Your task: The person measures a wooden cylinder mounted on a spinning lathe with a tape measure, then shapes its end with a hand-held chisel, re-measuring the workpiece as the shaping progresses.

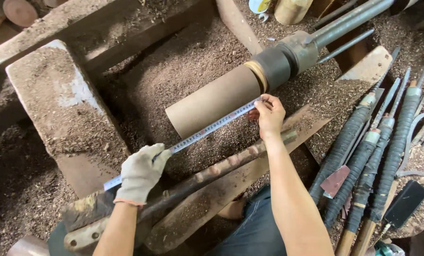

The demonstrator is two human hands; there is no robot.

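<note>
A smooth wooden cylinder [212, 99] is mounted on a lathe chuck [288, 59] and slants across the middle of the head view. A measuring tape [207, 130] is stretched along its lower side. My right hand [269, 114], bare, pinches the tape's end near the chuck end of the cylinder. My left hand [140, 173], in a white work glove, holds the tape past the cylinder's free end. Below the tape lies a long rusty metal bar [212, 173] on a wooden rest.
Sawdust and shavings [183, 61] cover the bed below the lathe. A concrete block [60, 104] stands at left. Several long turning tools with wrapped handles [368, 151] lie at right, beside a dark flat piece [405, 203]. My knee in jeans [254, 227] is below.
</note>
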